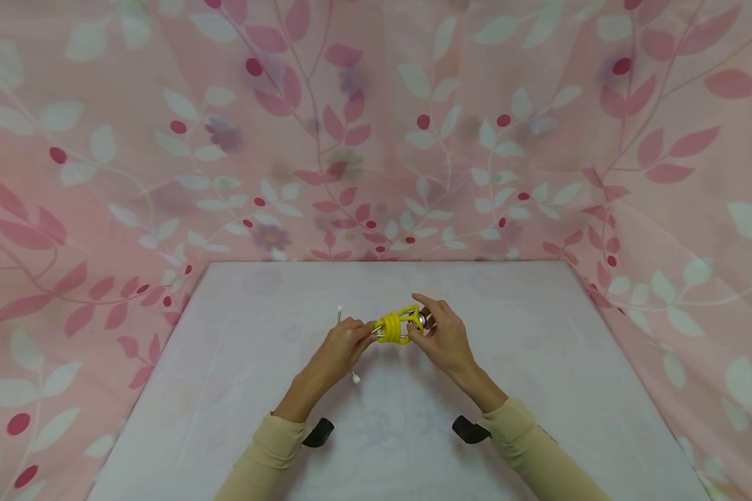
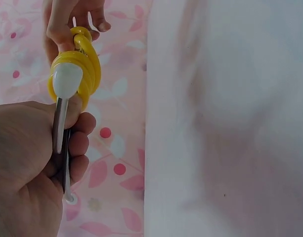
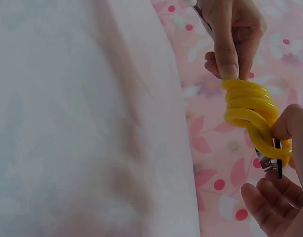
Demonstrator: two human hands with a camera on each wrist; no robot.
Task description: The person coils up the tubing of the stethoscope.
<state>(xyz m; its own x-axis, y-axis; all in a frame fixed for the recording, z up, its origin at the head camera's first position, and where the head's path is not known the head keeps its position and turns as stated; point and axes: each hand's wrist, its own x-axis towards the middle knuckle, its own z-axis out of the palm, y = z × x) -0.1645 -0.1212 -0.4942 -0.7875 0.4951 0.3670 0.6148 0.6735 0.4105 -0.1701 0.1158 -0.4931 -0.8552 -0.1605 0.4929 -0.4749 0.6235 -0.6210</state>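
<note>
A stethoscope (image 1: 391,328) with thick yellow tubing wound in several coils is held up above the table between both hands. My left hand (image 1: 340,350) grips its metal ear tubes just left of the coils. White ear tips stick out on either side of that hand; one ear tip (image 2: 67,80) looms large in the left wrist view. At the other end, my right hand (image 1: 446,341) pinches a yellow loop near the silver chest piece (image 1: 422,319), thumb against the tubing. In the right wrist view its lower fingers (image 3: 277,200) are spread away from the tubing.
Beneath the hands lies a table (image 1: 238,396) with a whitish cover. Pink cloth (image 1: 388,139) printed with leaves hangs behind it and along both sides. A black wrist piece (image 1: 318,433) shows at the left sleeve and another black wrist piece (image 1: 471,429) at the right.
</note>
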